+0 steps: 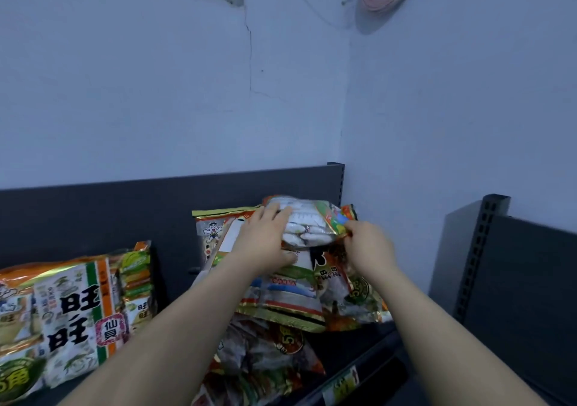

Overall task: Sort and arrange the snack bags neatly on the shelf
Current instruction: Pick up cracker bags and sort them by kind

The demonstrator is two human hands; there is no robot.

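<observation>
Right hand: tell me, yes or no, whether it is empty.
No, the right hand pinches the right corner of the snack bag that the left hand also holds above the pile.

Both hands on one snack bag (pixel 307 223) atop the right pile (pixel 290 296): left hand (pixel 265 237) grips its side, right hand (pixel 367 246) pinches its corner.

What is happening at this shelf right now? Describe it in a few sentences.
A person holds one clear-fronted snack bag in both hands above a loose pile of bags at the right end of the shelf. The left hand grips its side, and the right hand pinches its corner. Other bags stand together on the left.
</observation>
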